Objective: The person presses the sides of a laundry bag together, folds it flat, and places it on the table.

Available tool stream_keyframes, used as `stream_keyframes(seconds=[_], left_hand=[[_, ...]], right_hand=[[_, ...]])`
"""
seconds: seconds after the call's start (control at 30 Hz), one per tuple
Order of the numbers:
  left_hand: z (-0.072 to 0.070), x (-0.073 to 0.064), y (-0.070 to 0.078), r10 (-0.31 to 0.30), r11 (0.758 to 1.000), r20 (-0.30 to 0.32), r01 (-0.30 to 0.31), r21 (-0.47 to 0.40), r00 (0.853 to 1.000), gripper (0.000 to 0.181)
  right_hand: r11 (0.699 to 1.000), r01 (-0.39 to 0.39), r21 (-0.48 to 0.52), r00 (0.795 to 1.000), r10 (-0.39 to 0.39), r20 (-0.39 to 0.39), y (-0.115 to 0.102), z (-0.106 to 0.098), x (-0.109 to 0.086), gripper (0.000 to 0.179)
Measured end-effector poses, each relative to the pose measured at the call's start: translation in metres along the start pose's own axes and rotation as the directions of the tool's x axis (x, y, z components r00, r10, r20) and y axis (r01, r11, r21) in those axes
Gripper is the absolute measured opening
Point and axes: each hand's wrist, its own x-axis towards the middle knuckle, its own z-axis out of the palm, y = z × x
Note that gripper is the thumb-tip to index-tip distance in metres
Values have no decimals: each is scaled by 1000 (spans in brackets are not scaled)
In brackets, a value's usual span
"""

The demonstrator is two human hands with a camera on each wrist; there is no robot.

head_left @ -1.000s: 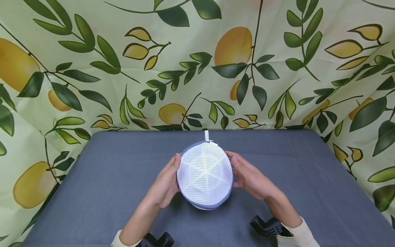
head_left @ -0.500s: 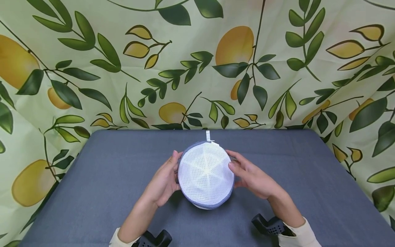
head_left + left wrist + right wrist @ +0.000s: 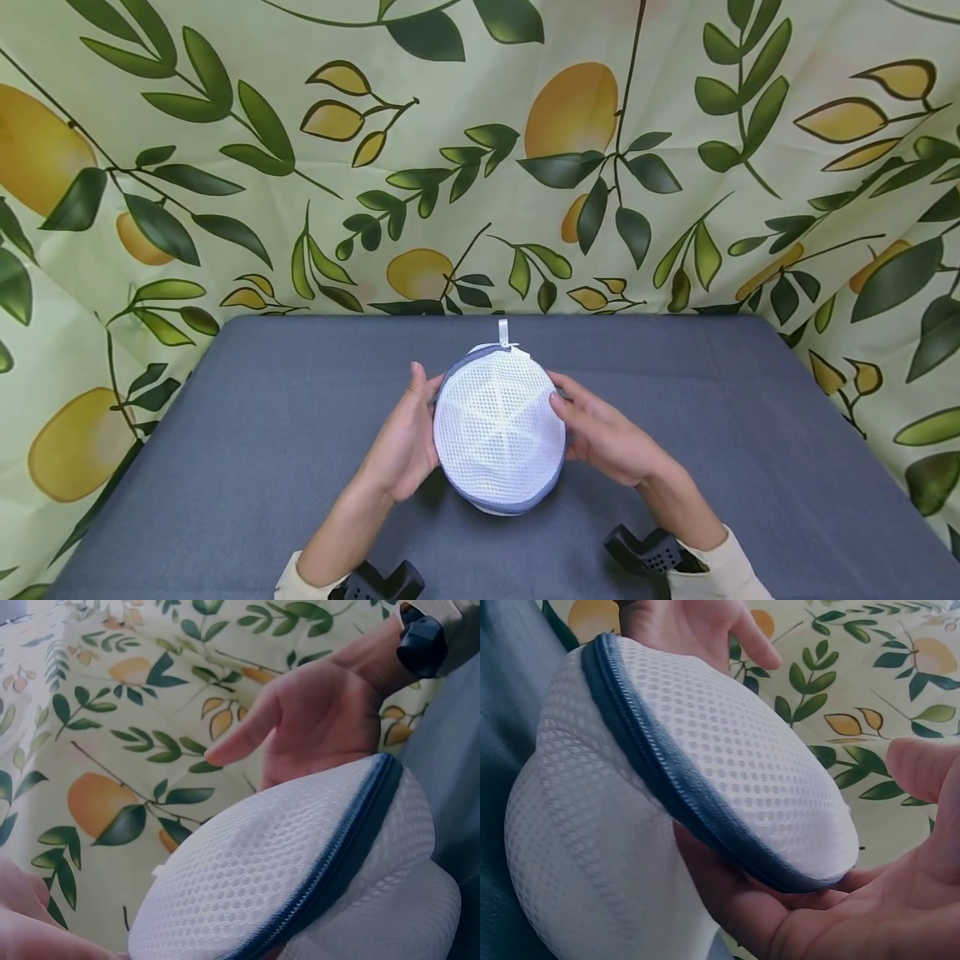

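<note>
A white mesh laundry bag with a round top and a blue zipper round its rim is between my hands near the table's middle. My left hand holds its left side, thumb pointing up and fingers reaching behind the bag. On the other side, my right hand holds the bag, its thumb by the edge in the head view. The right wrist view has fingers bent under the rim, with the thumb apart from the mesh. A white loop tag sticks up at the far edge. The zipper looks closed where visible.
A dark blue-grey cloth covers the table. Behind it hangs a curtain printed with leaves and yellow fruit. Black wrist cameras are strapped at both cuffs.
The bag tilts slightly and shifts a little in my hands. My right thumb has moved in to the bag's edge; my left thumb has lifted away from it.
</note>
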Motion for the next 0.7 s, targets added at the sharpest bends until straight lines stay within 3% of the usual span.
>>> stream_keyframes(seconds=[0.47, 0.7], left_hand=[[-8, 8, -9, -19, 994, 31, 22, -110, 999, 91], [-14, 12, -12, -23, 990, 10, 24, -137, 1000, 92]], right_hand=[[997, 36, 63, 999, -38, 28, 7, 2, 5, 61], [1000, -18, 0, 997, 18, -70, 6, 1, 6, 67]])
